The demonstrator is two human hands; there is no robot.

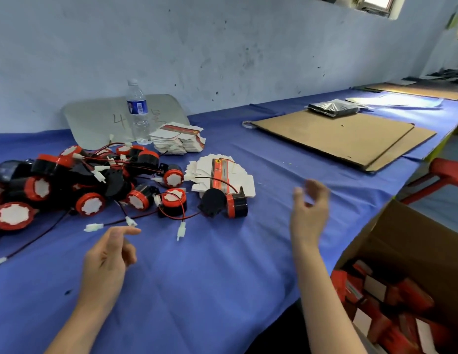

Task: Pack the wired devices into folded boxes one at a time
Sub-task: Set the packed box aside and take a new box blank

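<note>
Both hands hover over the blue-cloth surface (222,290), holding nothing. The left hand (107,254) has its forefinger out and the other fingers loosely curled, grip empty. The right hand (309,213) is raised w/ fingers slack and half-curled, grip empty too.

Key relation: a lone red-and-black round wired device (237,206) lies on its side ahead, between the two hands, i.e. left of the right hand & ahead-right of the left hand. Its barrel axis runs approx left-right across the view, w/ the red end toward a black disc-shaped part (212,203) just beside it. The right hand looks nearer, so prob. the easier reach. The device's thin wire loops back over the fanned stack of flat white-and-red card boxes (222,172) just behind it, so a lift may drag cards.

The left hand is nearer the tangled heap of red-and-black devices (90,180). A white plug (93,227) lies just ahead of its forefinger.

Counts:
- Lone device: 1.
- Heap: approx a dozen, too tangled for an exact no.
- Flat-box stacks: 2, the fanned one + a squared pile (176,140).
- Clear plastic water bottle (137,111): 1, next to the squared pile.
- Brown cardboard sheets (332,136): 2, overlapped.
- Open brown carton (414,251): 1, at right past the surface edge, w/ many red packed boxes (401,315) inside, not countable.

No folded box shows on the surface, so folding one prob. comes first.
</note>
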